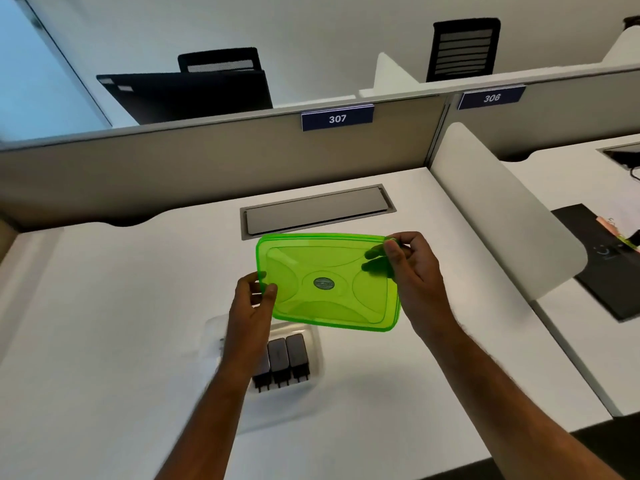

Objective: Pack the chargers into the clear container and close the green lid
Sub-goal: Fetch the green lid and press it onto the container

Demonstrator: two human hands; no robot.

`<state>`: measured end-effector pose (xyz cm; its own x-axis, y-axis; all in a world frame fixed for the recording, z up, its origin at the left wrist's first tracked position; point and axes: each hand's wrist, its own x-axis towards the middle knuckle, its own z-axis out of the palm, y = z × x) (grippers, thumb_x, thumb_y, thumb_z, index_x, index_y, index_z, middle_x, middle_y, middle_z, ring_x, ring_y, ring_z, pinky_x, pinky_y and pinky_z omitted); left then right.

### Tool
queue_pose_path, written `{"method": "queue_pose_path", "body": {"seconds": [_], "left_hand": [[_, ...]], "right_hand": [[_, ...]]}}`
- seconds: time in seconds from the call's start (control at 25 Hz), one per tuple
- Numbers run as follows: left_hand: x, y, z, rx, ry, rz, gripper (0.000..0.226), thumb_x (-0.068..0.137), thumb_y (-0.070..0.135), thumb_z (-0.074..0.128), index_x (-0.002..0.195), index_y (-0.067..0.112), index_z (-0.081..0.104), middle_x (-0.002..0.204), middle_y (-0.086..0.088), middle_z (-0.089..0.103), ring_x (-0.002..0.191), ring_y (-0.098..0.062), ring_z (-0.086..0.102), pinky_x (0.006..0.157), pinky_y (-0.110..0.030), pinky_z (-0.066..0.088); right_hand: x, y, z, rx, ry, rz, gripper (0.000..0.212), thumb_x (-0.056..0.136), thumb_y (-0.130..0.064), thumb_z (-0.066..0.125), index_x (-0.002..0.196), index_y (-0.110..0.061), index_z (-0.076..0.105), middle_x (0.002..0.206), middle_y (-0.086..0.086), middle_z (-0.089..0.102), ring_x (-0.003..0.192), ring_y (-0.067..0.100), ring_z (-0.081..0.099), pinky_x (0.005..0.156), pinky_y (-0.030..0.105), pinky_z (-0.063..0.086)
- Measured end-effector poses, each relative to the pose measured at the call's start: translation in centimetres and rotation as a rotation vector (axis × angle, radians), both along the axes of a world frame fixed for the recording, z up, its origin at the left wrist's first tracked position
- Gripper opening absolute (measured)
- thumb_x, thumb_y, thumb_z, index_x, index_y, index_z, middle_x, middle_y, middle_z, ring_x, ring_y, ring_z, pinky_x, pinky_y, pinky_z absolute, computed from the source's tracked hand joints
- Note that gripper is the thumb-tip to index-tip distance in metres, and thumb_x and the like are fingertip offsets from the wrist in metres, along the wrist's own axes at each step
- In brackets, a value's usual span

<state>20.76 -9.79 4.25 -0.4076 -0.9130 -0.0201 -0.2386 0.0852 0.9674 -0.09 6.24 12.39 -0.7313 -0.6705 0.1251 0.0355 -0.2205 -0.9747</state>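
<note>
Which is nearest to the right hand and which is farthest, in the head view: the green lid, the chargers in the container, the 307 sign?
From the right hand:
1. Green lid: held in its fingers, at the lid's right corner.
2. Chargers: below and left, inside the clear container.
3. 307 sign: up on the partition, behind the desk.

this is an open-plan office, seen from a white desk (104, 323) set in a row of numbered workstations. a grey partition (207, 157) runs across the upper middle of the frame carrying blue number plates, "307" (337, 118) at centre and "306" (491, 97) toward the upper right, with black mesh office chairs (464, 50) behind it. a recessed cable hatch (317, 213) sits in the desk at centre, and a white side divider (502, 209) at right separates it from the neighbouring desk.
</note>
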Motion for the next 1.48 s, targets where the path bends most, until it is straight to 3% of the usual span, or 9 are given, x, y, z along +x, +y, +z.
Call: {"method": "queue_pose_path", "body": {"seconds": [0.12, 0.28, 0.36, 0.48, 0.68, 0.84, 1.04, 1.24, 1.48], "left_hand": [[3.0, -1.4, -0.3, 0.009, -0.042, 0.043, 0.019, 0.096, 0.028, 0.066, 0.113, 0.031, 0.059, 0.099, 0.010, 0.067, 0.075, 0.008, 0.061, 0.062, -0.008, 0.048], [7.1, -2.1, -1.4, 0.099, -0.072, 0.100, 0.019, 0.092, 0.028, 0.071, 0.110, 0.027, 0.063, 0.099, 0.004, 0.070, 0.077, -0.013, 0.066, 0.066, -0.028, 0.055], [9.0, -2.0, -2.2, 0.135, -0.088, 0.117, 0.024, 0.091, 0.027, 0.072, 0.113, 0.023, 0.063, 0.102, 0.002, 0.070, 0.076, -0.020, 0.068, 0.064, -0.039, 0.060], [11.7, -2.1, -3.3, 0.173, -0.139, 0.114, 0.031, 0.091, 0.022, 0.073, 0.119, 0.021, 0.060, 0.104, -0.002, 0.068, 0.070, -0.024, 0.069, 0.052, -0.033, 0.058], [14.2, -3.0, -4.5, 0.116, -0.287, 0.063, 0.029, 0.092, 0.025, 0.071, 0.114, 0.038, 0.057, 0.100, 0.003, 0.067, 0.068, -0.026, 0.065, 0.062, -0.033, 0.052], [15.4, -4.6, -5.3, 0.170, -0.287, 0.100, 0.016, 0.092, 0.029, 0.070, 0.104, 0.036, 0.061, 0.088, -0.003, 0.069, 0.073, -0.025, 0.070, 0.071, -0.046, 0.058], [15.9, -5.5, -6.1, 0.199, -0.302, 0.110, 0.013, 0.092, 0.033, 0.070, 0.101, 0.027, 0.062, 0.088, -0.001, 0.068, 0.081, -0.024, 0.067, 0.076, -0.052, 0.057], [15.8, -6.2, -6.7, 0.244, -0.292, 0.073, 0.009, 0.093, 0.030, 0.069, 0.096, 0.024, 0.066, 0.099, -0.003, 0.068, 0.090, -0.031, 0.068, 0.080, -0.050, 0.055], [14.5, -6.7, -6.7, 0.265, -0.275, 0.020, 0.024, 0.095, 0.020, 0.066, 0.119, 0.018, 0.064, 0.105, -0.012, 0.065, 0.100, -0.037, 0.065, 0.087, -0.057, 0.057]], "right_hand": [[1.0, -1.4, -0.8, 0.045, -0.129, 0.112, 0.016, 0.105, -0.002, 0.048, 0.117, 0.008, 0.050, 0.100, 0.023, 0.071, 0.083, 0.035, 0.073, 0.069, 0.032, 0.061], [2.9, -3.0, -2.7, 0.222, -0.143, 0.229, 0.028, 0.100, 0.006, 0.053, 0.126, -0.004, 0.049, 0.110, 0.023, 0.072, 0.084, 0.034, 0.074, 0.067, 0.035, 0.062], [3.8, -3.3, -4.1, 0.350, -0.087, 0.292, 0.036, 0.099, -0.005, 0.061, 0.130, -0.022, 0.051, 0.100, 0.018, 0.074, 0.072, 0.031, 0.073, 0.060, 0.037, 0.061], [4.9, -4.0, -6.5, 0.508, -0.004, 0.347, 0.040, 0.100, -0.023, 0.064, 0.132, -0.040, 0.048, 0.076, 0.009, 0.073, 0.052, 0.028, 0.065, 0.048, 0.032, 0.054], [6.9, -6.0, -10.2, 0.609, 0.050, 0.297, 0.035, 0.098, -0.029, 0.066, 0.127, -0.025, 0.047, 0.075, 0.002, 0.065, 0.060, 0.006, 0.063, 0.045, 0.030, 0.052], [7.7, -7.7, -11.6, 0.611, 0.074, 0.284, 0.032, 0.097, -0.034, 0.066, 0.126, -0.030, 0.053, 0.088, 0.012, 0.073, 0.069, 0.022, 0.071, 0.062, 0.043, 0.057], [8.4, -8.8, -12.7, 0.678, 0.175, 0.264, 0.033, 0.097, -0.040, 0.065, 0.127, -0.032, 0.055, 0.096, 0.013, 0.072, 0.082, 0.033, 0.074, 0.067, 0.053, 0.061], [8.1, -8.9, -13.2, 0.732, 0.188, 0.248, 0.032, 0.097, -0.042, 0.064, 0.126, -0.030, 0.055, 0.095, 0.019, 0.069, 0.062, 0.023, 0.065, 0.042, 0.032, 0.051], [8.0, -8.8, -13.5, 0.739, 0.180, 0.257, 0.032, 0.096, -0.040, 0.065, 0.124, -0.028, 0.055, 0.095, 0.019, 0.070, 0.065, 0.024, 0.065, 0.043, 0.029, 0.049]]}}
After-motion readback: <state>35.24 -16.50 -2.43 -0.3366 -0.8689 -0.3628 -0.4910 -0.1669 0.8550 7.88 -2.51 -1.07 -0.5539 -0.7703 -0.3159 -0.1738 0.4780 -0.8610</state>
